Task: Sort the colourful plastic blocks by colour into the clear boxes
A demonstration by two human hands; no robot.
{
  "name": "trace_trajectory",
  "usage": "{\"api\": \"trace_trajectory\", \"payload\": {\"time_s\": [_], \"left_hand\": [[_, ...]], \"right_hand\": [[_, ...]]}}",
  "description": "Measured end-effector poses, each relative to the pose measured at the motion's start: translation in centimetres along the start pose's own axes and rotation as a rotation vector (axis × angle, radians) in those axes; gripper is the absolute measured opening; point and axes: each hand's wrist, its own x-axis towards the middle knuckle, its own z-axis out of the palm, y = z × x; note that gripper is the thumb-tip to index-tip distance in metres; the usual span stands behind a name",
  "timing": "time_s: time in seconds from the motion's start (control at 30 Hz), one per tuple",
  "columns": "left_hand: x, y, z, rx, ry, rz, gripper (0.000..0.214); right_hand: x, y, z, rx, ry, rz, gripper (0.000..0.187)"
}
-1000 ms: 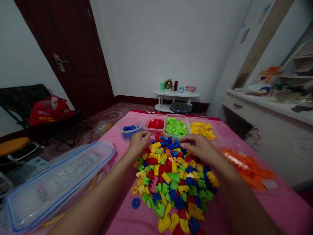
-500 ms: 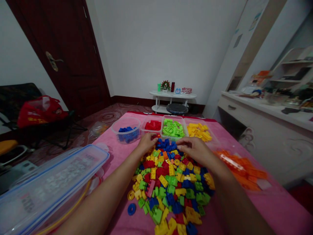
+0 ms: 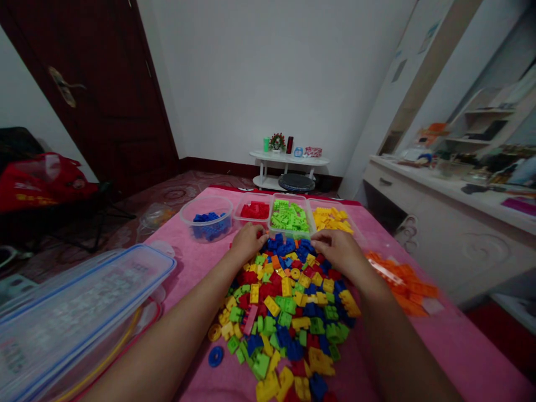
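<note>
A heap of mixed building blocks [image 3: 288, 312] in red, yellow, green and blue lies on the pink cloth in front of me. My left hand [image 3: 248, 241] rests on the far left edge of the heap, fingers curled onto blue blocks [image 3: 287, 245]. My right hand [image 3: 338, 251] sits on the far right edge, fingers bent and pinching among the same blue blocks. What each hand holds is hidden under the fingers. Beyond the hands stand a round tub of blue blocks [image 3: 206, 223] and trays of red blocks [image 3: 253, 210], green blocks [image 3: 288, 216] and yellow blocks [image 3: 330, 219].
A large clear lidded box [image 3: 75, 312] stands at the left table edge. Orange pieces [image 3: 402, 282] lie in a clear bag at the right. A loose blue wheel [image 3: 215, 356] lies near the heap. A white cabinet [image 3: 444, 223] stands right, a small white table [image 3: 288, 164] behind.
Both hands moved forward and closer together onto the blue blocks at the far edge of the heap. The camera view swung a little to the right.
</note>
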Motion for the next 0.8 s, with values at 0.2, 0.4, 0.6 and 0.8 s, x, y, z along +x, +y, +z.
{"api": "trace_trajectory", "payload": {"time_s": [0.2, 0.4, 0.6, 0.8], "left_hand": [[-0.5, -0.4, -0.2, -0.074, -0.039, 0.035, 0.016], [-1.4, -0.6, -0.3, -0.322, -0.202, 0.154, 0.010], [-2.2, 0.6, -2.0, -0.483, -0.362, 0.172, 0.020], [-1.9, 1.2, -2.9, -0.377, -0.135, 0.084, 0.038]], "right_hand": [[-0.6, 0.4, 0.3, -0.290, -0.133, 0.088, 0.026], [-1.2, -0.7, 2.0, -0.252, -0.162, 0.034, 0.036], [-1.3, -2.2, 2.0, 0.154, -0.246, -0.150, 0.021], [-0.5, -1.4, 2.4, 0.164, -0.025, -0.087, 0.023]]}}
